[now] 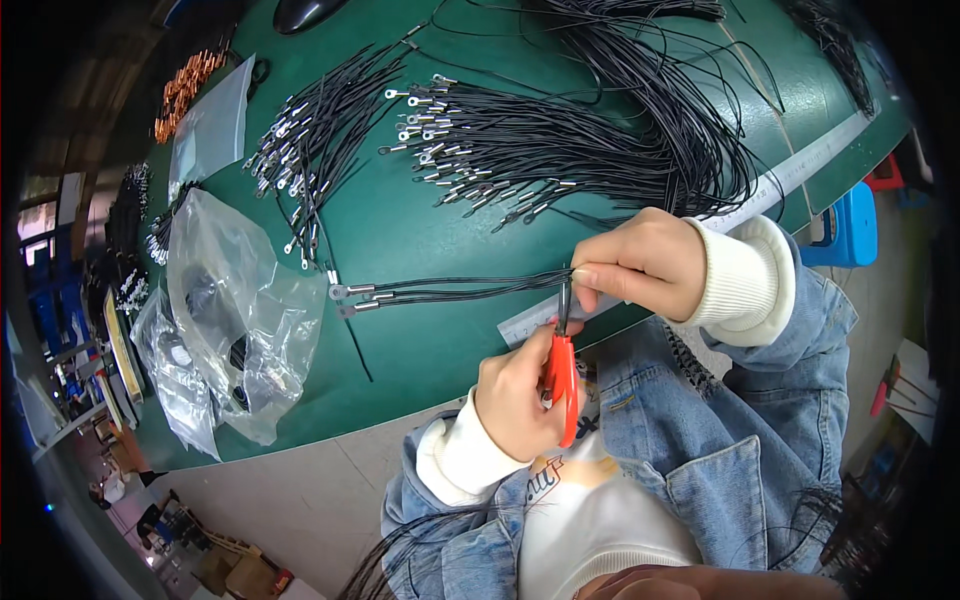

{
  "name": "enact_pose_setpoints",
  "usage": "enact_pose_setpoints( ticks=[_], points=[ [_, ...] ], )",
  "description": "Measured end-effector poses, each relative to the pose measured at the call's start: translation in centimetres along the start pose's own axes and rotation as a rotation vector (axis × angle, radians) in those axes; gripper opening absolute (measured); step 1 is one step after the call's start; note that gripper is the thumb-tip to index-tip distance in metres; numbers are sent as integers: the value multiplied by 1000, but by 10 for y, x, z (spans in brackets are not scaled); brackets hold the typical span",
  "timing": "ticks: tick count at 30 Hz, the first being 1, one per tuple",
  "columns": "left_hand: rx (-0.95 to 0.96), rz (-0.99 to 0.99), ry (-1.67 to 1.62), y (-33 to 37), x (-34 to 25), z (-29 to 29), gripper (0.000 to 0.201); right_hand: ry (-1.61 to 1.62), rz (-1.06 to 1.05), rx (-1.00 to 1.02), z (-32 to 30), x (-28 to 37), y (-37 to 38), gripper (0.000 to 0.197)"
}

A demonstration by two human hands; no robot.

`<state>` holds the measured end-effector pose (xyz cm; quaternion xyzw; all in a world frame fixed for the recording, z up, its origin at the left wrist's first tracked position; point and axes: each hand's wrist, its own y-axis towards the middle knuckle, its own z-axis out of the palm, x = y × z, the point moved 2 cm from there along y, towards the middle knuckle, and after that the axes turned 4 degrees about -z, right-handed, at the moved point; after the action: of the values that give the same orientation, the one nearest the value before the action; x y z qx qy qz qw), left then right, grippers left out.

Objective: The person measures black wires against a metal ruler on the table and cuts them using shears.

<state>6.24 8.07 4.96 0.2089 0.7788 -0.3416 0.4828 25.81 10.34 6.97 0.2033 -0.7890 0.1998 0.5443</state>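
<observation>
A small bundle of thin black wires is stretching level across the green table, pinched at its right end, with silver ring terminals tipping its left end. A pair of red-handled scissors is standing nearly upright just below that pinched end, its dark blades pointing up and meeting the wires there; whether the blades are parted is hard to tell. The red handles are sitting inside a curled palm.
</observation>
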Motion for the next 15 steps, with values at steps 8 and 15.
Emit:
enact_pose_setpoints(
  ticks=[8, 15],
  points=[
    [-25, 3, 52, 8, 0, 2, 28, 19, -23, -20, 3, -3, -2, 23],
    [-51, 31, 4, 9, 1, 0, 27, 34, -15, -25, 4, -2, 2, 23]
  ],
)
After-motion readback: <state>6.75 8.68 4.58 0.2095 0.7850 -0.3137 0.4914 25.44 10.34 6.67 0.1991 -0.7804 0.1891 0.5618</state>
